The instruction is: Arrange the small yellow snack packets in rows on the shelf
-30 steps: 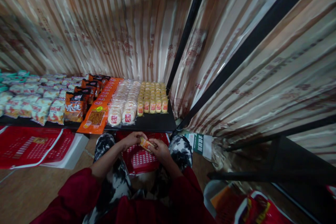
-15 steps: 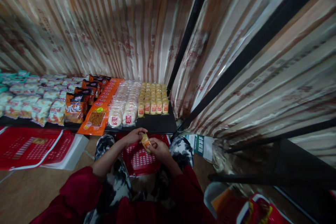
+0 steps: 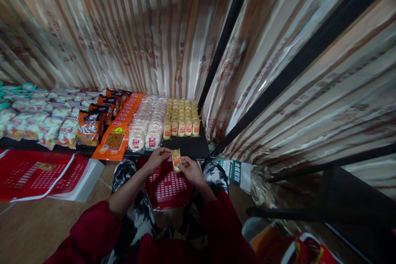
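Note:
A small yellow wrapped snack cake (image 3: 176, 160) with an orange label is held upright between both hands. My left hand (image 3: 159, 159) pinches its left edge, and my right hand (image 3: 190, 169) grips its lower right side. Beneath them, between my knees, is a red perforated basket (image 3: 168, 189). Just ahead, on the black shelf (image 3: 188, 146), stand neat rows of matching yellow snack cakes (image 3: 182, 117). To their left lie rows of round white crackers (image 3: 145, 123) in clear wrappers.
Further left on the shelf are an orange snack strip (image 3: 116, 132), orange-black bags (image 3: 89, 126) and white snack bags (image 3: 40, 126). A red basket (image 3: 62, 177) sits at the left. Black metal posts (image 3: 227, 37) and a striped plastic sheet (image 3: 139, 29) rise behind. Red packages (image 3: 309, 251) lie lower right.
The snack cake has turned from slanted to upright, its label now facing me, and has risen slightly towards the shelf edge. Both hands keep hold of it.

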Tool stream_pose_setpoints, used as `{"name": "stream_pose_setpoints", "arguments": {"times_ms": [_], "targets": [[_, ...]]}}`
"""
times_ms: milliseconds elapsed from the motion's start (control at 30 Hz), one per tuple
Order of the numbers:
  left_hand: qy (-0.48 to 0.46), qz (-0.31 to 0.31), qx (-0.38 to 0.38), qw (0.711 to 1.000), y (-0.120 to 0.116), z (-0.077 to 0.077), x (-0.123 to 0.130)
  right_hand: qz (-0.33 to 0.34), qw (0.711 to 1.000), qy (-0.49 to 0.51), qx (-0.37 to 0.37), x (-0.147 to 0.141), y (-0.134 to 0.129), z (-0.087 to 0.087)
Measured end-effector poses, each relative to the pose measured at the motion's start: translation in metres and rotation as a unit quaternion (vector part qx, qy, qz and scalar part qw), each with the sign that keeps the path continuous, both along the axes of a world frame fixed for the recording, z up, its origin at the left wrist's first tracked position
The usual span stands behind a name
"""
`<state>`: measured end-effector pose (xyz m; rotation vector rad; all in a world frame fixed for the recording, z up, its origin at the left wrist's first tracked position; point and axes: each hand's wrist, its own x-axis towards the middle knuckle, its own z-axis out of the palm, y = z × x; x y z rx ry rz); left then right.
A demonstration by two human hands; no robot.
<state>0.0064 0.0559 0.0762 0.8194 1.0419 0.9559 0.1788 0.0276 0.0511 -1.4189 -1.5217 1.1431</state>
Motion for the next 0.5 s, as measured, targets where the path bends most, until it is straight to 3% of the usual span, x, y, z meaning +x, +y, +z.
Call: {"name": "stream_pose_setpoints", "arguments": {"times_ms": [267,500], "targets": [[0.069,0.064,0.065,0.993,0.001,-0.006,0.009,-0.037,0.999,0.012,0.017,-0.006,0.024,0.006],[0.218,0.076,0.216,0.949,-0.008,-0.006,0.015,-0.092,0.993,-0.061,0.037,-0.008,0.043,0.007]]}}
